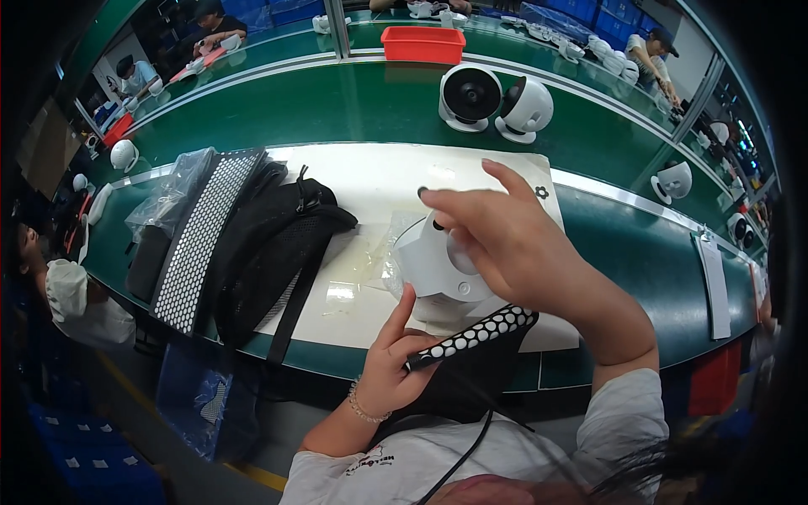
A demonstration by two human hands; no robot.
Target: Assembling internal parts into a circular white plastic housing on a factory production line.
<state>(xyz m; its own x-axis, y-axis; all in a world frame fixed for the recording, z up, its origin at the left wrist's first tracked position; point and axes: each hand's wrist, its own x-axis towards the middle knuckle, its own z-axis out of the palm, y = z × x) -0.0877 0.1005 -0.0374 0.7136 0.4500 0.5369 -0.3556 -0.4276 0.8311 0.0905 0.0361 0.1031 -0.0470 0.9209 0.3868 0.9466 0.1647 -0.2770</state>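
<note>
A white rounded plastic housing sits before me, beside a piece of clear plastic film. My right hand reaches over it from the right, fingers bent and one finger raised. At a fingertip shows a small black round piece; a second black spot is just below, partly hidden by the fingers. My left hand has its fingers around the end of a black strip with white dots, below the housing. Its raised finger comes up to the housing's lower left edge; whether it touches cannot be told.
Left of the housing lie a black bag and a dotted black panel on a white board. Two white-and-black devices stand behind on the green bench, with a red bin beyond. Other people work farther off.
</note>
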